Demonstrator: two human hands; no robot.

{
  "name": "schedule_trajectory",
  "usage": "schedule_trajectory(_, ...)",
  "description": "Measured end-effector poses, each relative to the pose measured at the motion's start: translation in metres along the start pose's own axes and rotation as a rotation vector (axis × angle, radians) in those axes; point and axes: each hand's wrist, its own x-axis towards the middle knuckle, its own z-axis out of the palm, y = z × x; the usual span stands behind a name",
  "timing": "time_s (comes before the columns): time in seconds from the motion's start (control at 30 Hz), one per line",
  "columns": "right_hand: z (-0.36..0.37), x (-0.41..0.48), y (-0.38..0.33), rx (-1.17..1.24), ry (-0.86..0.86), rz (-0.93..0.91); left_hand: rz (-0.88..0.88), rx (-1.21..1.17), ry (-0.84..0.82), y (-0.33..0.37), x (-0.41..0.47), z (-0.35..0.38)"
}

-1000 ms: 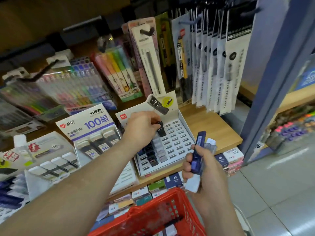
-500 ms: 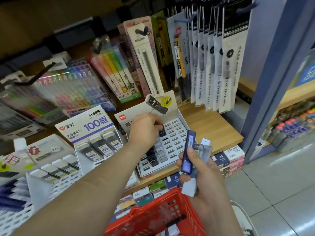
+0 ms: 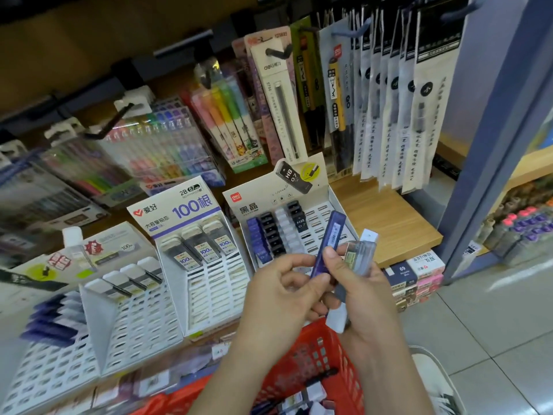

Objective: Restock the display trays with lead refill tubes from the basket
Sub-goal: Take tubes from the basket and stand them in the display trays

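Over the rim of the red basket (image 3: 308,354), the left hand (image 3: 278,295) pinches the lower end of a blue lead refill tube (image 3: 330,235) between thumb and curled fingers. The right hand (image 3: 359,295) is closed around a small bundle of clear tubes (image 3: 360,253) with white caps, and its thumb also lies on the blue tube, so both hands touch it at once. Who bears its weight I cannot tell.

The blue tube stands nearly upright, its top leaning away and to the right, and the clear tubes lie roughly parallel just beside it. Directly beyond the hands sits the HB 0.7 display tray (image 3: 315,218), propped at a slant. Its left column of blue tubes (image 3: 257,238) is filled, then come a black column and a pale one, and most slots to the right are bare.

The tray lies ahead of the grip and slightly to the left, so the left hand is the nearer one. I judge the tube would need to go in end first, and it already points roughly that way.
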Motion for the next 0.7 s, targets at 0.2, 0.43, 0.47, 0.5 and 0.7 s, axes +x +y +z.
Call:
schedule_trajectory(0.2,0.005,-0.003,-0.002,-0.028,0.011,-0.039,0.086,0.128,0.217,-0.012,-0.012,-0.029)
schedule_trajectory(0.43,0.002,-0.006,0.005,-0.149,-0.058,0.015,0.043,-0.272,0.325,0.006,-0.015,-0.060)
schedule_trajectory(0.47,0.001,-0.006,0.007,-0.192,-0.075,0.028,0.041,-0.273,0.312,0.006,-0.015,-0.064)
schedule_trajectory(0.5,0.001,-0.006,0.009,-0.235,-0.093,0.035,0.037,-0.263,0.293,0.007,-0.016,-0.068)
schedule_trajectory(0.7,0.003,-0.009,0.016,-0.465,-0.259,0.107,-0.039,-0.261,0.202,0.006,-0.021,-0.098)
